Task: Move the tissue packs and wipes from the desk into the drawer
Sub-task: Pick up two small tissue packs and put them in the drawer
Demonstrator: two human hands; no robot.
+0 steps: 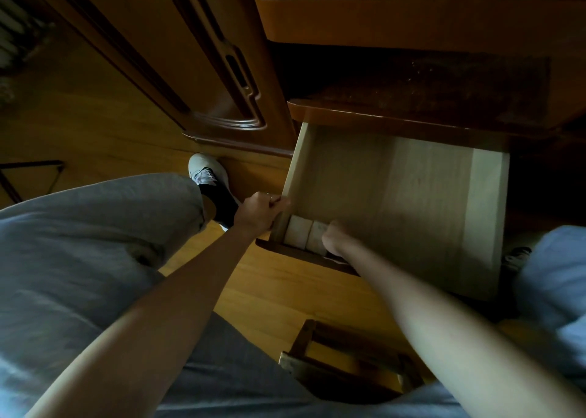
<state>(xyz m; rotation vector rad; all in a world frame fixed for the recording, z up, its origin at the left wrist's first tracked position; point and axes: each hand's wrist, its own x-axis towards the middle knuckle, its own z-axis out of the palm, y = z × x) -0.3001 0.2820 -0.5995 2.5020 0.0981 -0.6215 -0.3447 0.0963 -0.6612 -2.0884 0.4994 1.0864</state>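
Head view, steeply downward, close above open drawer [396, 195] and floor [79, 126].

Body, as seen from head camera:
- Arms: bare from wrist up to frame edge; no sleeves visible.
- Left hand [260, 212]: thin ring [271, 198] worn on one finger; metal, pale glint.
- Right hand [336, 237]: no jewellery discernible in dim light.
- Trousers [95, 237]: loose, light grey, soft fabric, wide hem at ankle.
- Sock [222, 202]: black, above shoe.
- Shoe [205, 169]: white trainer, laced, rounded toe.
- Second shoe [517, 256]: dark with pale laces, mostly hidden, at right.
- Top [253, 373]: grey cloth at lower frame.
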